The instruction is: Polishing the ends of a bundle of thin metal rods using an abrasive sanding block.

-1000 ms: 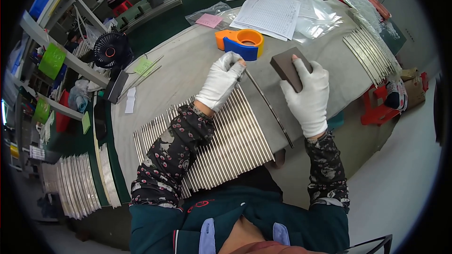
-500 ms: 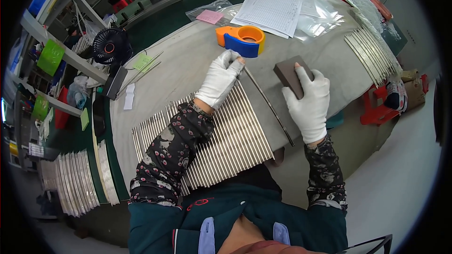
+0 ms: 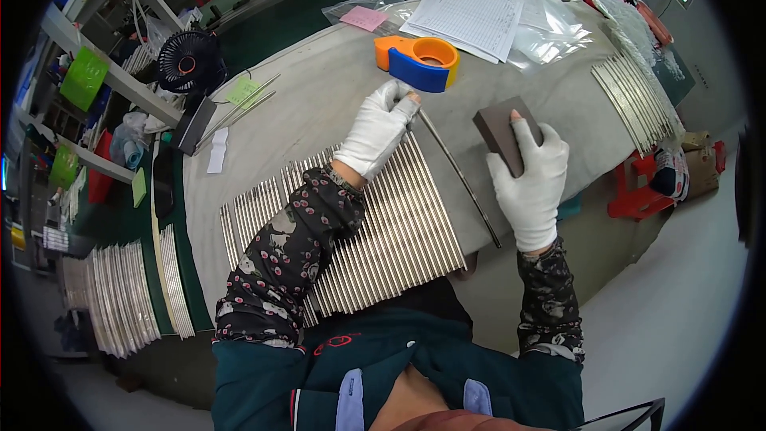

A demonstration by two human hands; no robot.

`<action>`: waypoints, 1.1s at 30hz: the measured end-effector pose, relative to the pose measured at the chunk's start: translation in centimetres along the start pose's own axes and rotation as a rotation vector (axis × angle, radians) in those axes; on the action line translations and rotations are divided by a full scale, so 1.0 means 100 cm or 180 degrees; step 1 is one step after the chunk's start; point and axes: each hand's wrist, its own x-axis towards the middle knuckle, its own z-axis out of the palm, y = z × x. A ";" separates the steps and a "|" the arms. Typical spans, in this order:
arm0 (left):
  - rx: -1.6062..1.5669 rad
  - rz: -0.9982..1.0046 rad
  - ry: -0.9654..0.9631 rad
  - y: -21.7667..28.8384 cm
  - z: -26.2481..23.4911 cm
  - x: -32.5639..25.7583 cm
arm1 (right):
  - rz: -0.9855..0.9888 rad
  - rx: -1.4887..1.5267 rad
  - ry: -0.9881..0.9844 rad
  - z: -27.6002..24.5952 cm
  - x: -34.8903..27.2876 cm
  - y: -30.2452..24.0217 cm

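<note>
My left hand point(image 3: 373, 134), in a white glove with a bare fingertip showing, pinches the upper end of a thin metal rod point(image 3: 459, 172). The rod slants down to the right, and its lower end is dark. Under my left forearm lies a row of similar silver rods point(image 3: 395, 227), side by side on the cloth. My right hand point(image 3: 533, 179), gloved too, grips a brown-grey rectangular block point(image 3: 501, 129) that looks like a sanding block. Its fingers lie along the block's right side and the thumb is at its near end. The block is apart from the rod.
Beyond my hands stands an orange and blue tape dispenser point(image 3: 419, 64), with papers point(image 3: 467, 20) and plastic bags behind it. More rods point(image 3: 634, 104) lie at the far right. To the left are a black fan point(image 3: 190, 62) and bundled rods point(image 3: 120, 295). A red stool point(image 3: 638, 187) stands at right.
The whole view has shifted slightly. Both hands keep their holds on the rod and the block, with hardly any movement over the table.
</note>
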 end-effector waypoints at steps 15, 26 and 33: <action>0.0766 -0.0482 -0.0092 -0.004 0.002 0.010 | -0.0666 -0.0073 -0.0617 -0.022 -0.019 0.017; 0.3376 0.1041 -0.1098 0.005 -0.029 -0.091 | -0.1006 0.0081 -0.1530 0.010 -0.048 -0.008; 0.3485 0.0827 -0.1628 -0.015 -0.044 -0.205 | -0.1207 0.1037 -0.1922 -0.009 -0.037 -0.027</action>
